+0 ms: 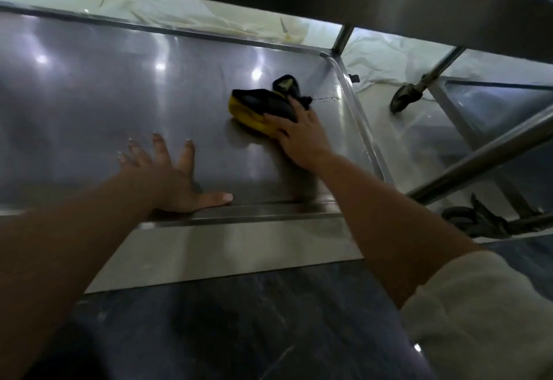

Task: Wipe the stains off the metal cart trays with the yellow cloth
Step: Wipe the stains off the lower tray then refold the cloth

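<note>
A shiny metal cart tray [119,95] fills the middle of the head view, under the edge of an upper tray [449,5]. On its right part lies the bunched yellow cloth [254,110], yellow at its near edge and blackened on top. My right hand [302,137] presses down on the cloth, fingers spread over it. A thin dark stain line [327,99] runs just right of the cloth near the tray's right rim. My left hand [167,176] rests flat on the tray near its front rim, fingers apart, holding nothing.
The tray's raised rim [362,128] runs along the right side, with a corner post [344,38] behind. A slanted metal bar [484,155] and two caster wheels [404,98] [475,221] stand to the right. Pale sheeting [209,17] lies behind the cart, dark floor [239,320] in front.
</note>
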### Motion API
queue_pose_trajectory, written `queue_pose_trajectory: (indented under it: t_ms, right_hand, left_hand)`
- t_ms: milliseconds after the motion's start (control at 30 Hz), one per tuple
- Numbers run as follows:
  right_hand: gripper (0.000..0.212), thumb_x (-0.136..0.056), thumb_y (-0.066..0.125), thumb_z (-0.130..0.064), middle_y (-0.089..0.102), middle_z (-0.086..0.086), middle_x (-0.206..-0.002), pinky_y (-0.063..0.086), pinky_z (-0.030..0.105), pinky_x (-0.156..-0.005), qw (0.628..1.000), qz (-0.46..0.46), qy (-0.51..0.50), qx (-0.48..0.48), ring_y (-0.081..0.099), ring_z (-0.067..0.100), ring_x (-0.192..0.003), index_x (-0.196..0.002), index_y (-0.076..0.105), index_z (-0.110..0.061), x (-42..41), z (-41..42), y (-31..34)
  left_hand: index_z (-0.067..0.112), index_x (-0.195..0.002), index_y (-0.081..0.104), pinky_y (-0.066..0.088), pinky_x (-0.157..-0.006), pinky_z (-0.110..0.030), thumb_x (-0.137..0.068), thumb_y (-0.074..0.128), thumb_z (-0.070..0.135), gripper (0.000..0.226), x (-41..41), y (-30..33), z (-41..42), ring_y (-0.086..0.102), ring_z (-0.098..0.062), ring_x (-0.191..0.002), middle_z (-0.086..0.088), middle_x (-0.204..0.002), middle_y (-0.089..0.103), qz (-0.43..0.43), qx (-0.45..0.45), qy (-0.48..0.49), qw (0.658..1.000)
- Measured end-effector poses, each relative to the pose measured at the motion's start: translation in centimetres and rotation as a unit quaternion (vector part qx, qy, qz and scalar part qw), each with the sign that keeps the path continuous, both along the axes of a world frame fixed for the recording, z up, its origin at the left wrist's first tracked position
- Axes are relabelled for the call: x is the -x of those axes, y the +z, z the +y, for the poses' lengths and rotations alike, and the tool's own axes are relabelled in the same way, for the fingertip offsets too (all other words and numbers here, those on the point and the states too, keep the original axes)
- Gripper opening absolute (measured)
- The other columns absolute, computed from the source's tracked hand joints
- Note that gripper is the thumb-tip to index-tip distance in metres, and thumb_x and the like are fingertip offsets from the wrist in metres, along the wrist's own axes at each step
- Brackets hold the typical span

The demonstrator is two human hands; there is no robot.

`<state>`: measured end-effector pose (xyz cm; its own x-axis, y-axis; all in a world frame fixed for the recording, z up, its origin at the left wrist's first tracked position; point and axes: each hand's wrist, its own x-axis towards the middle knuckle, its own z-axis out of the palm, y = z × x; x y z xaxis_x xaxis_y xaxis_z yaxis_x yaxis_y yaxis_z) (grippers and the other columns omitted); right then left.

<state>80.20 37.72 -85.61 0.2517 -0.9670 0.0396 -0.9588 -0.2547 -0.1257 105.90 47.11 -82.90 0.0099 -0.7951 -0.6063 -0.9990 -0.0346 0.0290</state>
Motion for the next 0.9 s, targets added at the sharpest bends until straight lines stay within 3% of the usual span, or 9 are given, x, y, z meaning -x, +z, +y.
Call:
queue_pose_trajectory:
  t_ms: [167,333,433,567,633,767,900]
  right_hand:
    - [0.045,-0.098,0.040,-0.035,0.011,0.019,-0.158,0.012,0.043,-0.118,0.983,-0.001,-0.181,0.011,0.015,0.036,-0.144,-0.143,0.038,-0.037,7.7,-6.1,0.8]
    - [0.046,-0.092,0.041,-0.033,0.023,0.013,-0.150,0.024,0.050,-0.111,0.944,-0.063,-0.322,-0.029,0.029,0.045,-0.132,-0.137,0.042,-0.039,3.1,-7.5,1.8]
    - [0.044,-0.090,0.044,-0.034,0.030,0.012,-0.144,0.030,0.049,-0.108,0.962,-0.085,-0.259,-0.030,0.035,0.043,-0.128,-0.134,0.047,-0.039,-4.4,-7.9,1.7]
    - [0.051,-0.087,0.039,-0.033,0.016,0.003,-0.156,0.024,0.050,-0.113,0.993,-0.090,-0.033,-0.066,0.023,0.038,-0.134,-0.136,0.039,-0.050,-13.2,-6.7,0.4]
    - [0.052,-0.089,0.036,-0.035,0.011,0.002,-0.158,0.023,0.051,-0.113,0.996,-0.053,0.027,-0.065,0.018,0.038,-0.137,-0.138,0.033,-0.052,-13.0,-6.9,0.2]
    - [0.052,-0.093,0.036,-0.030,0.005,0.000,-0.160,0.019,0.050,-0.116,0.996,-0.024,-0.057,-0.059,0.014,0.037,-0.141,-0.140,0.030,-0.052,-6.4,-8.8,0.8]
    - [0.050,-0.094,0.036,-0.026,0.010,0.008,-0.158,0.021,0.049,-0.114,0.986,-0.042,-0.157,-0.034,0.022,0.043,-0.136,-0.140,0.037,-0.045,0.3,-6.6,0.8]
  left_hand:
    - [0.033,-0.134,-0.042,-0.005,-0.110,-0.068,-0.025,0.011,0.107,0.142,0.5,-0.4,0.0,-0.028,-0.059,-0.131,-0.023,-0.143,-0.044,0.005,-0.003,-0.003,1.000]
    - [0.031,-0.136,-0.041,-0.006,-0.110,-0.068,-0.037,0.016,0.106,0.136,0.5,-0.5,0.0,-0.027,-0.059,-0.131,-0.024,-0.144,-0.043,-0.007,0.011,0.008,1.000]
    - [0.032,-0.135,-0.041,-0.007,-0.110,-0.068,-0.036,0.016,0.106,0.136,0.4,-0.5,0.3,-0.029,-0.059,-0.131,-0.024,-0.144,-0.043,-0.011,0.011,0.007,1.000]
    - [0.033,-0.133,-0.043,-0.010,-0.109,-0.068,-0.032,0.014,0.105,0.137,0.5,-0.6,0.1,-0.032,-0.057,-0.130,-0.022,-0.142,-0.046,-0.015,-0.009,0.024,1.000]
    - [0.034,-0.133,-0.043,-0.011,-0.109,-0.068,-0.034,0.017,0.106,0.136,0.4,-0.6,-0.1,-0.032,-0.056,-0.131,-0.021,-0.143,-0.046,-0.020,-0.010,0.026,0.999]
    - [0.037,-0.133,-0.042,-0.013,-0.109,-0.066,-0.039,0.017,0.105,0.130,-0.3,-0.9,0.5,-0.034,-0.055,-0.130,-0.020,-0.142,-0.047,-0.002,-0.002,-0.002,1.000]
    - [0.037,-0.134,-0.042,-0.015,-0.107,-0.066,-0.043,0.019,0.104,0.128,-0.4,-1.0,0.5,-0.037,-0.055,-0.128,-0.020,-0.140,-0.048,0.012,0.004,-0.017,1.000]
